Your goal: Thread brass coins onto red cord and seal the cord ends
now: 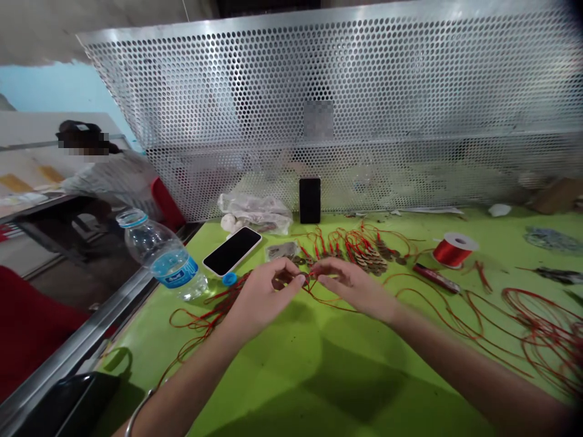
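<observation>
Both hands meet above the green table, pinching a thin red cord (314, 292). My left hand (266, 294) has thumb and forefinger closed on it, with a coin-like disc partly visible behind the thumb. My right hand (348, 282) pinches the cord just to the right, its fingertips nearly touching the left ones. Loose ends trail below the fingers. Right behind the hands lie several strings of bronze-coloured coins (367, 255) with red knotted cords. More red corded strings (223, 306) lie left of my left wrist, partly hidden by it.
An open plastic water bottle (170, 261) leans at the left, near a blue cap (229, 279) and a phone (233, 250). Another phone (310, 200) stands against the perforated metal screen (364, 91). Rightward are a red thread spool (453, 250), a dark red marker-like stick (436, 278) and coiled cord (542, 328). A person (109, 176) sits far left.
</observation>
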`<control>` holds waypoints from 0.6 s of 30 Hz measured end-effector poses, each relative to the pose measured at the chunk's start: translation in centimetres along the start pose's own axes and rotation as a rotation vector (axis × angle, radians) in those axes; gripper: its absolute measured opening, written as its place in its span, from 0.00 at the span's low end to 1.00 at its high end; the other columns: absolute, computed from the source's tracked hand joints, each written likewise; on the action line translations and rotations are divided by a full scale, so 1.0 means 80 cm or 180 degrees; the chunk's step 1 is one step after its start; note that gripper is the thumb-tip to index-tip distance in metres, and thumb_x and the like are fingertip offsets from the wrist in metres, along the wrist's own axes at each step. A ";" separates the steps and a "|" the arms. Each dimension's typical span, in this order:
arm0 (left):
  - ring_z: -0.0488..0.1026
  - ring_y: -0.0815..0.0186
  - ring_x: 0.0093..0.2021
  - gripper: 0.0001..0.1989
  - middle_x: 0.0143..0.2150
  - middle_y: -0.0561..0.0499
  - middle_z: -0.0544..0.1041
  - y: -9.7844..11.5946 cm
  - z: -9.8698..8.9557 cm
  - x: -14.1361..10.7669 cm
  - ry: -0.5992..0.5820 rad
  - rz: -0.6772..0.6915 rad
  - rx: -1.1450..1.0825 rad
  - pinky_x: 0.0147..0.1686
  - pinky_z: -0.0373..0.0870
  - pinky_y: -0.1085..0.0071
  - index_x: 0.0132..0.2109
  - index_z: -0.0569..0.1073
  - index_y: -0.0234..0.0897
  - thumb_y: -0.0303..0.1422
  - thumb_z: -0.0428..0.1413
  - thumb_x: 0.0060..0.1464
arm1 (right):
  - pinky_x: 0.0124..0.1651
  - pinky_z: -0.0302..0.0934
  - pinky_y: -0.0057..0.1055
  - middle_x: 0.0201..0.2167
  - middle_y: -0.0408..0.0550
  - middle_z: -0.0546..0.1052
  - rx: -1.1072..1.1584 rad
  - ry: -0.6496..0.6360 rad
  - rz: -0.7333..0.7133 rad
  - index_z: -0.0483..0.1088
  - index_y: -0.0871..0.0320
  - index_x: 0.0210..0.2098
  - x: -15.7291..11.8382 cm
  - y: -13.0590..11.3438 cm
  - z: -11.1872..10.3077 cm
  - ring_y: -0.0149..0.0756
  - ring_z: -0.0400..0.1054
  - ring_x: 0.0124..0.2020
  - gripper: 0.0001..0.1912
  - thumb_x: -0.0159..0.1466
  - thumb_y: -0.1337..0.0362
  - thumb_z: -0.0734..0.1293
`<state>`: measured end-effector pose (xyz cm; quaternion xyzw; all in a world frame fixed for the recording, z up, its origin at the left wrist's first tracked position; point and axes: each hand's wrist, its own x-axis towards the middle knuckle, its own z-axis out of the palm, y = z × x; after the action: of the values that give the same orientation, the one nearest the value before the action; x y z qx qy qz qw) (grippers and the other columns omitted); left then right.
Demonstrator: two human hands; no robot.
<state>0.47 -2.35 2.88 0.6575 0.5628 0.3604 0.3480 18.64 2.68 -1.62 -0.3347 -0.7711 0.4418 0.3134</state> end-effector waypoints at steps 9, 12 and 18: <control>0.67 0.70 0.26 0.07 0.23 0.53 0.71 -0.009 -0.013 0.009 0.0177 -0.0086 0.0070 0.26 0.64 0.75 0.26 0.69 0.36 0.34 0.54 0.48 | 0.39 0.59 0.31 0.28 0.46 0.72 0.0732 -0.0350 0.0445 0.67 0.58 0.27 -0.006 0.005 -0.003 0.32 0.64 0.31 0.19 0.59 0.48 0.63; 0.68 0.69 0.26 0.07 0.23 0.53 0.72 -0.011 -0.017 0.010 0.0105 -0.0152 0.0118 0.26 0.63 0.74 0.26 0.70 0.36 0.34 0.54 0.49 | 0.37 0.58 0.30 0.25 0.45 0.70 0.0881 -0.0428 0.0524 0.65 0.58 0.25 -0.006 0.004 -0.002 0.31 0.63 0.30 0.18 0.59 0.49 0.63; 0.68 0.69 0.25 0.08 0.23 0.53 0.72 -0.019 -0.017 0.013 0.0005 -0.0266 0.0097 0.25 0.62 0.75 0.27 0.69 0.35 0.35 0.54 0.49 | 0.37 0.54 0.30 0.23 0.43 0.67 0.0884 -0.0517 0.0509 0.63 0.59 0.24 -0.008 0.007 -0.004 0.30 0.60 0.28 0.18 0.61 0.51 0.61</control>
<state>-1.35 -1.08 2.38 0.6384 0.5954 0.3375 0.3522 19.39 2.52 -2.12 -0.3118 -0.6963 0.5931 0.2572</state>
